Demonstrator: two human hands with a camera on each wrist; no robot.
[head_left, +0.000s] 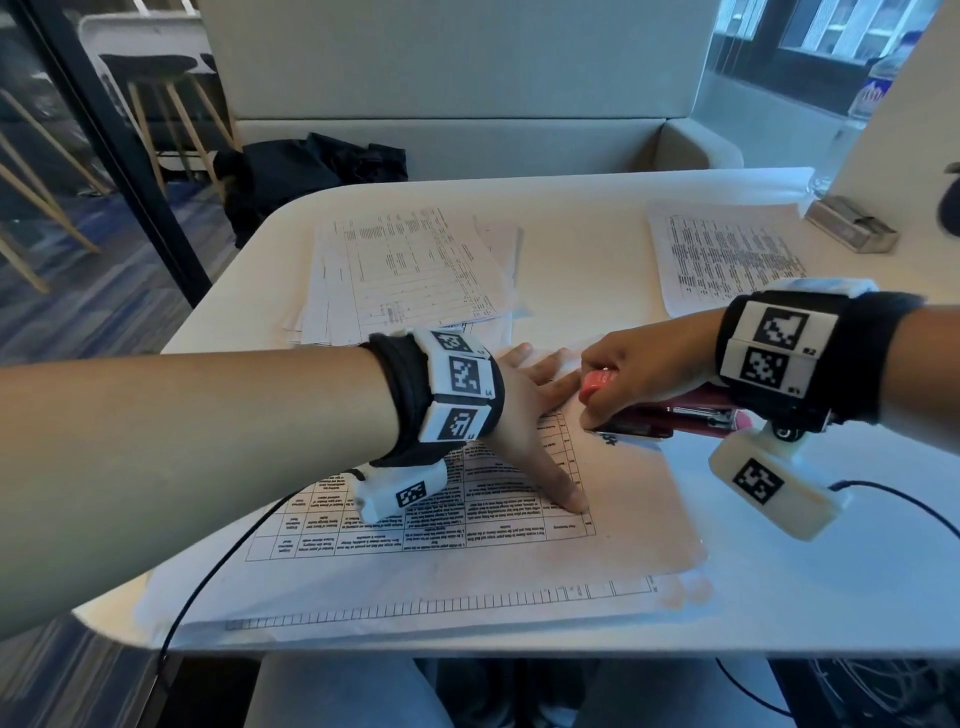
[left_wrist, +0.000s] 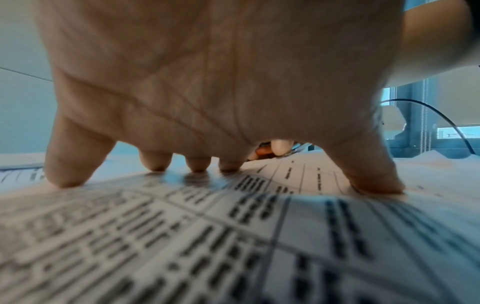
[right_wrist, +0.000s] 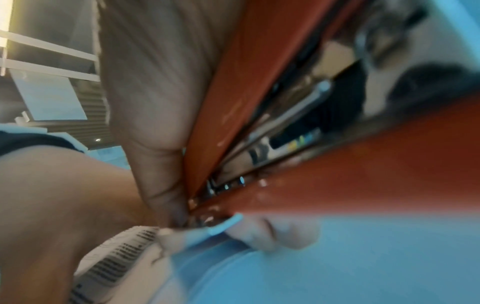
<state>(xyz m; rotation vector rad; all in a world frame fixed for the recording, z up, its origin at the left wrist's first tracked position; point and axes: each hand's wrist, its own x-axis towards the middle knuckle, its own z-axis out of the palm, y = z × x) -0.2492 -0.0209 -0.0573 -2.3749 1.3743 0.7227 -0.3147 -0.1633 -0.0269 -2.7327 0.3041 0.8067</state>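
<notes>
Your head camera sits up high and looks forward and down at the white table (head_left: 597, 244). It is far enough back to show the whole printed sheet (head_left: 467, 566) and most of the table top. Your left wrist camera is very low, just under your left hand (head_left: 535, 410) and almost on the sheet. It looks along the palm to the fingertips (left_wrist: 155, 162). Through a gap between them it sees the red stapler (left_wrist: 262, 151). Your right wrist camera is tipped sideways and sits close up against the stapler. It looks along the stapler to its front end, so the picture is blurry. All three views share the sheet and the stapler.
</notes>
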